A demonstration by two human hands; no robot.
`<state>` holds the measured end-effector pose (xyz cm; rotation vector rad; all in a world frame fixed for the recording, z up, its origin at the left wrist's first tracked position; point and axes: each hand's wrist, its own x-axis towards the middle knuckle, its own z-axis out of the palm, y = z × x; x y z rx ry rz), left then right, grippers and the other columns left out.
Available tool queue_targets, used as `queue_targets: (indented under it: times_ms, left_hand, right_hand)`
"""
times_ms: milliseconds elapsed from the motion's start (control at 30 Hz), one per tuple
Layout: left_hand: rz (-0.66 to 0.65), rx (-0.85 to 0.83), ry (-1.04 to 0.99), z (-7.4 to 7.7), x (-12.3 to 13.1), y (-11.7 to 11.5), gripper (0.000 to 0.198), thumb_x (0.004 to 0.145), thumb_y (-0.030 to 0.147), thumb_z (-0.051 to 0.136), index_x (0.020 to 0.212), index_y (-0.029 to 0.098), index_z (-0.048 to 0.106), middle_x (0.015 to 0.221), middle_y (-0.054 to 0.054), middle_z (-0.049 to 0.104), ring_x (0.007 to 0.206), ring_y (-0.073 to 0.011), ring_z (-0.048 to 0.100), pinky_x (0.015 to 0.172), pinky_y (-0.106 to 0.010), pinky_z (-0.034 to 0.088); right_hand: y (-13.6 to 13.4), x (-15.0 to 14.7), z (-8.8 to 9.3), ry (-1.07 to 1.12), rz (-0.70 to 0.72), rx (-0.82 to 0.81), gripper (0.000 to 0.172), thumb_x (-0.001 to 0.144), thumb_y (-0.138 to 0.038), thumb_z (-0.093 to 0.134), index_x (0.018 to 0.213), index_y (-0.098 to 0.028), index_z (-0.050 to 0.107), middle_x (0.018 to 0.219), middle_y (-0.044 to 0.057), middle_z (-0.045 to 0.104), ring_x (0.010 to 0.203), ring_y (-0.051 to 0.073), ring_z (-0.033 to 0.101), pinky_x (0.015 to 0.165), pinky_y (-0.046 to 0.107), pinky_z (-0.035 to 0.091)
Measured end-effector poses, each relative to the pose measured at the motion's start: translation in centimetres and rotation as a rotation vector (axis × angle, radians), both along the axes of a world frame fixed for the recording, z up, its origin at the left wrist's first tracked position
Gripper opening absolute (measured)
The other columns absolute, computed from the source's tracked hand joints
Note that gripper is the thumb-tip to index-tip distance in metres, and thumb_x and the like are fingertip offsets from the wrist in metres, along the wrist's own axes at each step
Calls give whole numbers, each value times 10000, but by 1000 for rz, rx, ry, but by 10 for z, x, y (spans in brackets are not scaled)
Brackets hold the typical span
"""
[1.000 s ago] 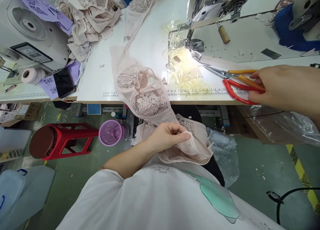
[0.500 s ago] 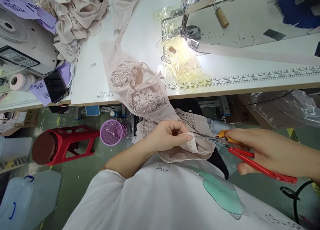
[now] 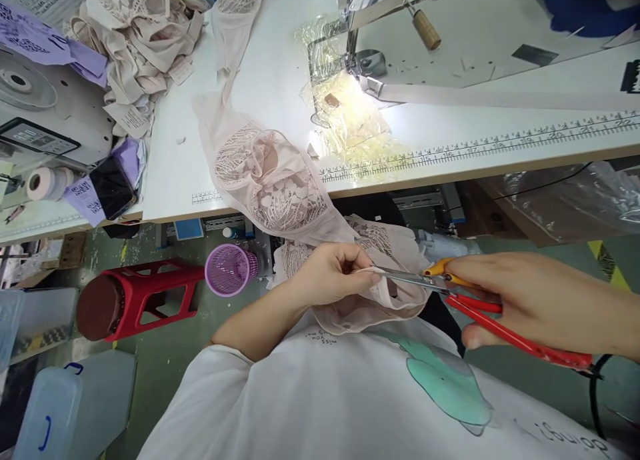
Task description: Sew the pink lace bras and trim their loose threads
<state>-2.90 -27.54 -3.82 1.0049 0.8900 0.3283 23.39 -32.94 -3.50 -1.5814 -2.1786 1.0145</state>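
scissors (image 3: 440,286) in right hand (image 3: 515,300), at beige fabric (image 3: 363,311) in left hand (image 3: 336,275)

Smooth metal-bladed scissors (image 3: 437,284), textured lace garment (image 3: 293,203).

The scissors (image 3: 440,285) have orange and red handles and silver-grey blades. The bra (image 3: 287,203) is pale pinkish beige, its cups patterned with leafy, floral lace. The desk (image 3: 173,123) is white, with black ruler marks along its near edge. The shirt (image 3: 325,393) is white with a mint-green print. At left, the stool (image 3: 131,303) is red with a brown top; the basket (image 3: 253,263) is purple.
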Motion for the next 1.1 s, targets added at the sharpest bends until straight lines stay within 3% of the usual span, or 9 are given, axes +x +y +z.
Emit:
queue_targets:
  times_ms: [100,267,600,767,967,1100]
  left_hand:
    - [4,-45,-29,1,0,1,410,593,438,868,658,131,605,611,24,558,535,-49,450,509,-196,336]
    - [4,-64,-61,2,-1,1,412,594,426,881,649,127,603,585,39,535,515,-39,427,496,-190,306]
    - [26,-114,-56,6,1,2,406,535,377,917,627,123,614,575,41,548,518,-44,438,506,-195,322]
    - [26,-121,-84,4,0,2,409,554,397,910,628,125,614,583,38,554,530,-46,457,536,-204,345]
    - [19,-139,-65,1,-1,4,417,531,389,919,633,122,614,569,42,543,507,-40,435,499,-198,300]
    - [12,-142,-65,1,-1,4,411,544,386,912,629,124,607,555,49,528,497,-35,418,490,-195,283]
  right_hand:
    - [2,2,3,-7,191,-112,613,699,-871,577,632,-267,493,510,12,588,417,196,557,393,296,383]
    - [2,4,1,-31,191,-137,583,701,-842,615,657,-267,530,552,15,610,457,200,582,421,295,401]
    - [1,-2,8,-232,201,-418,685,662,-940,432,712,-259,484,705,71,644,661,294,626,607,398,447]
    - [-3,-4,2,-133,216,-360,819,708,-987,228,771,-239,555,670,70,633,628,278,618,581,371,431]
    - [-16,3,-25,-35,198,-197,622,874,-822,335,722,-246,516,581,17,568,509,197,539,512,302,379]
    - [-15,2,-23,-31,193,-104,611,889,-808,333,665,-252,448,536,1,522,464,179,505,480,289,354]
